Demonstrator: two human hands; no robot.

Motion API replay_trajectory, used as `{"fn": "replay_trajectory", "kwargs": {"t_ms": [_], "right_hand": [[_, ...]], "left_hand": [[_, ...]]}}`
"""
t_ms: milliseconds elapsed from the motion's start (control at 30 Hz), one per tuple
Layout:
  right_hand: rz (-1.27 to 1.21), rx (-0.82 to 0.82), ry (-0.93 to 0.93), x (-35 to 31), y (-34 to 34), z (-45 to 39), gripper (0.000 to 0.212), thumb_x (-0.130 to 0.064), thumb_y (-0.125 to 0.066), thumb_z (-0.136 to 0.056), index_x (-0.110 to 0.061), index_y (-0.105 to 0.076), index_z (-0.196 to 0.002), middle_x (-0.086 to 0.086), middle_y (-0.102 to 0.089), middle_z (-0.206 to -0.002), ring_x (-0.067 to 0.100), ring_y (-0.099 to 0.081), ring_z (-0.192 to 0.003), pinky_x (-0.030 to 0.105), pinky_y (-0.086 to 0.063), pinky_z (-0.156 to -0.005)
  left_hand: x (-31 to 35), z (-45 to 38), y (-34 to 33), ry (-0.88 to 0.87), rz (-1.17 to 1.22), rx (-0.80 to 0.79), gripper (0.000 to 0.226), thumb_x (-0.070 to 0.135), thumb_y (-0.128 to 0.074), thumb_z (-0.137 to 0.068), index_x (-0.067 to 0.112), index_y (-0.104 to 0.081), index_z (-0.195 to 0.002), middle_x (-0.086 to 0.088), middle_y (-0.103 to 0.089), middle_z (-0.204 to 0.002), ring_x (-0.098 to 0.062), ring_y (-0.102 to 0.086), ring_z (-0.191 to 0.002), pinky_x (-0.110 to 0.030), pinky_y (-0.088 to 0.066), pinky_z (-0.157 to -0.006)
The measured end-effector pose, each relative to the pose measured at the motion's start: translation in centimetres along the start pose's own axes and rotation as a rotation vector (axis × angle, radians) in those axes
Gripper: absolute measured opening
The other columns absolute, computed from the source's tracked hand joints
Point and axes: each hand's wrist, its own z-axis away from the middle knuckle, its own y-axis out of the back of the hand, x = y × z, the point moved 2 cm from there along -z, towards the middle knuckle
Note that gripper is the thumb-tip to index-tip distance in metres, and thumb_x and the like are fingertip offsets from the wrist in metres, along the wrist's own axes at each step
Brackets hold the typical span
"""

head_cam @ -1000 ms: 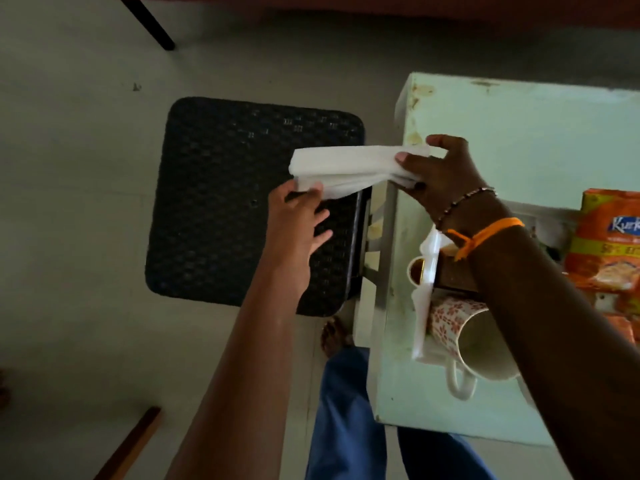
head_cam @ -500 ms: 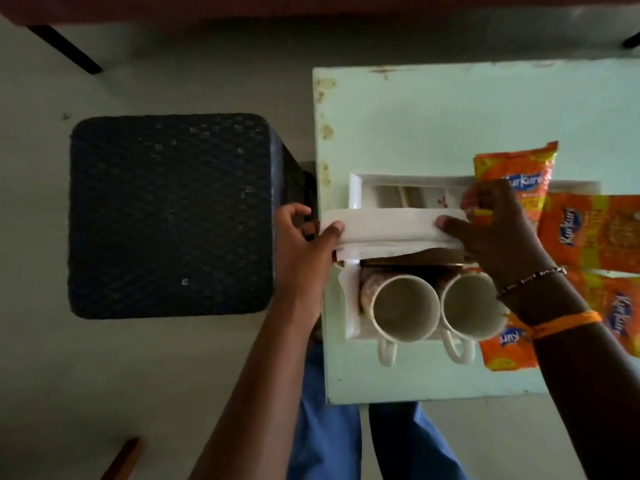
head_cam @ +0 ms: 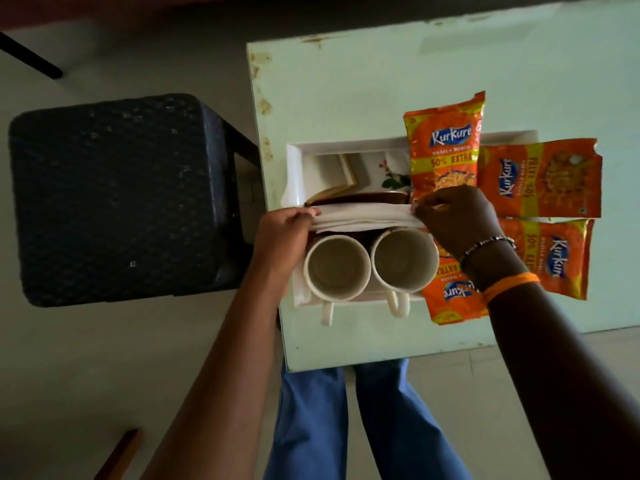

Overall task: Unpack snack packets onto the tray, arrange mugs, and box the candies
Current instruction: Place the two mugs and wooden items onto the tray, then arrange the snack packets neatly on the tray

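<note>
Mugs (head_cam: 370, 263) sat just under the folded cloth (head_cam: 363, 216), stretched left-right between my left hand (head_cam: 287, 233) and right hand (head_cam: 453, 216), both pinching its ends.

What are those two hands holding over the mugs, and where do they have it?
A folded white cloth, held by its two ends: the left hand grips the left end, the right hand pinches the right end.
</note>
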Motion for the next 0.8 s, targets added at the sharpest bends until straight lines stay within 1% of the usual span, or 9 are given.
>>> {"fn": "replay_trajectory", "kwargs": {"t_ms": [167,333,400,467,533,600,667,733,800], "right_hand": [[-0.073,-0.117,-0.054,0.6,-0.7,-0.7,0.027,-0.024,-0.059,-0.086,-0.013,-0.066,-0.109,0.015,-0.065,-0.119,0.031,-0.057,-0.11,0.03,-0.042,-0.088],[-0.073,0.091,0.025,3.2,0.9,-1.4,0.032,-0.011,-0.06,-0.081,-0.014,-0.062,-0.113,0.014,-0.059,-0.123,0.032,-0.056,-0.111,0.032,-0.044,-0.09],[-0.019,0.169,0.063,4.7,1.4,-2.0,0.043,-0.004,-0.06,-0.078,-0.015,-0.057,-0.119,0.016,-0.051,-0.127,0.035,-0.05,-0.115,0.038,-0.042,-0.097],[0.039,0.216,0.134,5.5,1.5,-2.8,0.054,-0.003,-0.062,-0.074,-0.016,-0.05,-0.124,0.019,-0.044,-0.131,0.038,-0.042,-0.121,0.044,-0.039,-0.099],[0.137,0.166,0.225,5.7,0.6,-3.8,0.065,-0.003,-0.065,-0.072,-0.022,-0.043,-0.13,0.019,-0.036,-0.138,0.041,-0.034,-0.126,0.046,-0.043,-0.094],[0.227,0.114,0.306,5.7,-0.4,-5.1,0.065,-0.008,-0.064,-0.075,-0.027,-0.039,-0.132,0.018,-0.031,-0.141,0.042,-0.03,-0.127,0.048,-0.049,-0.083],[0.213,0.122,0.313,5.4,-0.9,-6.4,0.061,-0.017,-0.064,-0.076,-0.028,-0.039,-0.131,0.017,-0.031,-0.14,0.04,-0.031,-0.124,0.048,-0.053,-0.073],[0.145,0.149,0.277,5.3,-0.9,-7.3,0.062,-0.023,-0.065,-0.075,-0.028,-0.039,-0.131,0.017,-0.03,-0.14,0.039,-0.031,-0.124,0.048,-0.053,-0.072],[0.087,0.193,0.292,5.5,-0.5,-7.5,0.061,-0.024,-0.066,-0.075,-0.026,-0.041,-0.13,0.016,-0.034,-0.137,0.037,-0.035,-0.122,0.044,-0.052,-0.071]], "left_hand": [[0.7,0.0,-1.1,-0.043,-0.119,0.044,0.02,0.02,-0.055,-0.088,0.008,-0.068,-0.096,-0.008,-0.062,-0.09,-0.023,-0.06,-0.09,-0.037,-0.05,-0.089],[2.2,0.7,-2.2,-0.168,-0.164,0.18,0.014,0.023,-0.054,-0.087,0.019,-0.065,-0.096,-0.008,-0.057,-0.119,-0.022,-0.057,-0.105,-0.039,-0.048,-0.095],[3.3,1.3,-3.4,-0.31,-0.267,0.18,0.016,0.02,-0.054,-0.087,0.017,-0.065,-0.099,-0.006,-0.055,-0.118,-0.02,-0.056,-0.107,-0.028,-0.044,-0.095],[4.4,1.7,-5.3,-0.416,-0.353,0.137,0.016,0.018,-0.053,-0.087,0.017,-0.065,-0.098,-0.004,-0.056,-0.115,-0.015,-0.054,-0.106,-0.016,-0.037,-0.086],[5.3,1.7,-7.2,-0.461,-0.427,0.069,0.015,0.017,-0.053,-0.088,0.017,-0.065,-0.097,-0.003,-0.056,-0.114,-0.014,-0.052,-0.108,-0.016,-0.034,-0.085],[6.0,1.6,-9.0,-0.492,-0.472,0.012,0.015,0.015,-0.051,-0.088,0.017,-0.064,-0.096,-0.002,-0.054,-0.113,-0.014,-0.051,-0.109,-0.018,-0.033,-0.086],[6.4,1.6,-10.5,-0.525,-0.494,-0.019,0.016,0.013,-0.05,-0.089,0.016,-0.064,-0.095,-0.002,-0.053,-0.113,-0.015,-0.05,-0.11,-0.015,-0.031,-0.083],[6.7,1.6,-11.8,-0.548,-0.505,-0.039,0.017,0.011,-0.049,-0.089,0.015,-0.064,-0.096,-0.002,-0.053,-0.113,-0.014,-0.05,-0.109,-0.012,-0.03,-0.082],[6.8,1.7,-12.9,-0.562,-0.503,-0.052,0.019,0.008,-0.047,-0.09,0.016,-0.064,-0.095,0.0,-0.051,-0.109,-0.011,-0.05,-0.104,-0.002,-0.03,-0.075]]}}
